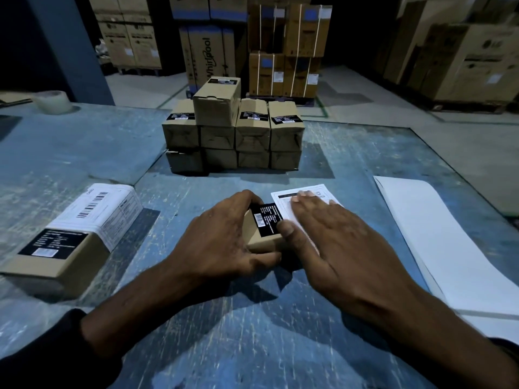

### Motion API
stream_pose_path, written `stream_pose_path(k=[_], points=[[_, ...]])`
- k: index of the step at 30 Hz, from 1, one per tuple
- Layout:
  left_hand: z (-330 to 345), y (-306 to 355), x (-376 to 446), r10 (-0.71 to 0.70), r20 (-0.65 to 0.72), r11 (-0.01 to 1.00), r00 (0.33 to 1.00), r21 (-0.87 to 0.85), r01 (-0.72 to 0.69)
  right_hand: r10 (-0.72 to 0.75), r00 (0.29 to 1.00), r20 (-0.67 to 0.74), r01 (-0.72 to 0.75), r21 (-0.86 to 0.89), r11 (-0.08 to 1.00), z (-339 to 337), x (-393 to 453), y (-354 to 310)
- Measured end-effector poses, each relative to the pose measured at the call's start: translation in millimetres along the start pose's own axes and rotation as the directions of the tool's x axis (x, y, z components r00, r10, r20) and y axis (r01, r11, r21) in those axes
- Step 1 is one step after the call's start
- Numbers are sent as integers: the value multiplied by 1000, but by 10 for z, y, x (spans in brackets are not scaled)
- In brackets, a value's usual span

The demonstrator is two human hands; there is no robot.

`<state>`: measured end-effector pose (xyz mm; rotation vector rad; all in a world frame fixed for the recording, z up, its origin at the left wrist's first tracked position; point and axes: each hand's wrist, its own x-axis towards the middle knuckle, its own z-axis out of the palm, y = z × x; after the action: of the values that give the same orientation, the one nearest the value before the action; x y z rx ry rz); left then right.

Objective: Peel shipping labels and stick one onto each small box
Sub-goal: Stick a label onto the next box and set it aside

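The left hand (pixel 222 237) curls round the box (pixel 262 240), holding it on the table (pixel 252 332). The right hand (pixel 334 237) lies flat, fingers straight, on the white label (pixel 283 204) at the box's two o'clock, touching. The box is small, brown, black-stickered, running six to twelve.

The bare blue table (pixel 252 318) near the person was free for a hand, while the stacked small boxes (pixel 234 136) closed the far middle, a labelled box (pixel 70 240) stood at the left, and white sheets (pixel 449 248) covered the right side.
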<state>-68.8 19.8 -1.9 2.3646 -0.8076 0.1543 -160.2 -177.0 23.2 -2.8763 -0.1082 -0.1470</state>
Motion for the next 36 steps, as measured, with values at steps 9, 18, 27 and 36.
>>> stream_pose_path(k=[9,18,27,36], points=[[5,4,20,-8,8,1000,1000,17,7,11,1000,-21,-12,-27,1000,-105,6,29],[-11,-6,15,14,6,1000,1000,-13,-14,-172,980,97,173,7,985,28,-15,-56],[6,-14,14,-5,-7,1000,1000,30,6,155,985,79,-150,-68,986,-142,28,159],[-12,-5,5,11,18,1000,1000,-26,-11,-112,981,156,113,4,994,-90,-44,-95]])
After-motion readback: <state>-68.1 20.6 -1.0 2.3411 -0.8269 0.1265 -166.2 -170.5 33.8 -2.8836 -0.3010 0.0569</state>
